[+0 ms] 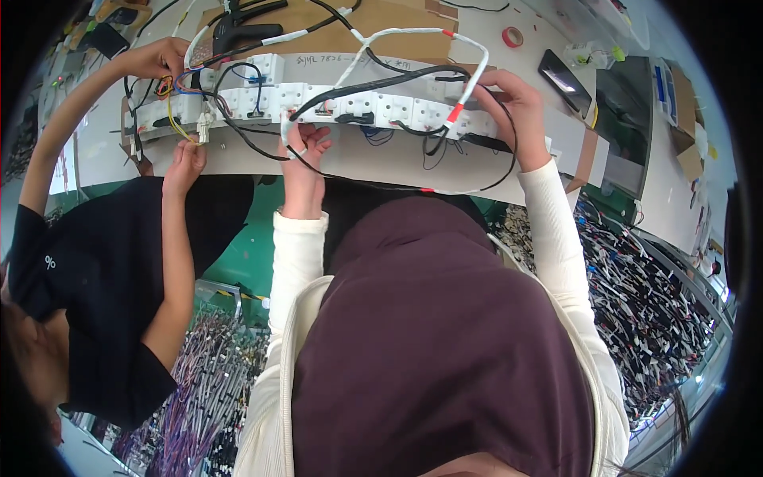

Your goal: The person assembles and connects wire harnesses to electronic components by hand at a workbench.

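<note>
A wire harness of black cables and a white-taped branch with red marks [397, 33] lies looped over a row of white fixture blocks [373, 107] on a pale work board [381, 163]. My left hand [306, 155] grips the end of the white-taped branch at the board's near edge. At the right end of the row, my right hand [513, 99] pinches the harness beside a red mark [455, 113], and a thin black wire curves around that wrist. Cream sleeves cover both my arms.
A co-worker in black stands at the left, one hand [163, 57] on coloured wires and the other hand [187, 163] at a white connector. A phone [566, 79], red tape roll [513, 36], cardboard [318, 36] and black tool [238, 32] lie beyond. Wire bundles [644, 294] hang below.
</note>
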Available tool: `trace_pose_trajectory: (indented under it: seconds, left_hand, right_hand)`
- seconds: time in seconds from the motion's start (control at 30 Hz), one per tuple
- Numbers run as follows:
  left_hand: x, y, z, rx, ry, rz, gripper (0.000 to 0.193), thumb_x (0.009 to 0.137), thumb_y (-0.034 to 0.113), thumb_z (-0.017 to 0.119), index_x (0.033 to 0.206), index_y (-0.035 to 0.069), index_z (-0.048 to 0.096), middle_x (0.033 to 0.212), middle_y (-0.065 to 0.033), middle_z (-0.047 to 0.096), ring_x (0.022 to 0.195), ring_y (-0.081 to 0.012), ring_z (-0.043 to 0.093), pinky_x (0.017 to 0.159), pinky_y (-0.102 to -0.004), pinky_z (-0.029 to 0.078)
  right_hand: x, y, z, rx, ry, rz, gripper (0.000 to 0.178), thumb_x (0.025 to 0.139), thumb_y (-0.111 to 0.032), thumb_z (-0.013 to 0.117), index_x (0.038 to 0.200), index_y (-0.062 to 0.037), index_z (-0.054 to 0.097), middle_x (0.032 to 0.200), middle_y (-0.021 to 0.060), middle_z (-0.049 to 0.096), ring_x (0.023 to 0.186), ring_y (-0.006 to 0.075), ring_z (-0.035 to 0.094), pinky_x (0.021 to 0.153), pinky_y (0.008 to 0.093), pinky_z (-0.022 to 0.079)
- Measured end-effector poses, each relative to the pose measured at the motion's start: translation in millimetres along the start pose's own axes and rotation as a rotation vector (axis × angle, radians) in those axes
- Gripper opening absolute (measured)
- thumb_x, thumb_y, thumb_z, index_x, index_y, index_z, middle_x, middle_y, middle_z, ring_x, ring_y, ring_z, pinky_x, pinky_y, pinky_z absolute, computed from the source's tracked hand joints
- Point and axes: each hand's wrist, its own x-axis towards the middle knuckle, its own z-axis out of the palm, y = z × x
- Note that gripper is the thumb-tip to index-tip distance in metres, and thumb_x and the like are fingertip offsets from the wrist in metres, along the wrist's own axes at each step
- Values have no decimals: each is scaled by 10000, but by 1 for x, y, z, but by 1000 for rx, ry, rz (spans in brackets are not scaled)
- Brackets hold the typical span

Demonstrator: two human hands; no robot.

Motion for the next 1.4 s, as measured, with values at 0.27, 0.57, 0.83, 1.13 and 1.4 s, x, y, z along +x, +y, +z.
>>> trace_pose_trajectory:
  seconds: [0.27,0.57,0.83,1.13,1.4]
  left_hand:
    - [-122,-15,27,1145,124,1542,451,857,234,716,1211,31,524,1212,-171,547,1021,-282,553,905,-400,453]
    - [-76,-42,94,72,126,-41,503,971,284,635,1301,-39,434,1138,-151,612,944,-262,648,825,-376,551]
    - [-55,-51,90,121,115,46,553,976,235,600,1354,-113,397,1153,-192,625,966,-217,662,796,-337,562]
    - [-70,-50,117,90,247,136,560,999,177,578,1429,-66,315,1143,-132,599,971,-148,609,846,-292,506]
    - [-77,-44,112,-21,69,65,237,1041,110,508,1248,36,420,1151,-84,556,1108,-226,596,1039,-431,485]
  right_hand:
    - [10,2,-13,-15,-106,-53,133,897,-27,729,1019,24,716,930,73,720,791,119,668,681,261,570]
    - [9,10,-6,-53,-81,-109,136,876,-58,756,999,-6,733,937,98,733,792,162,701,682,289,595]
    - [7,9,-11,-58,-52,-81,129,847,-82,779,962,-36,743,911,92,726,768,197,692,659,294,582]
    - [8,14,-7,-71,38,-208,121,813,-124,799,901,-76,732,846,71,703,738,243,653,644,331,532]
    - [7,15,-8,-82,65,-164,127,795,-160,811,871,-112,722,815,35,680,759,231,650,641,345,518]
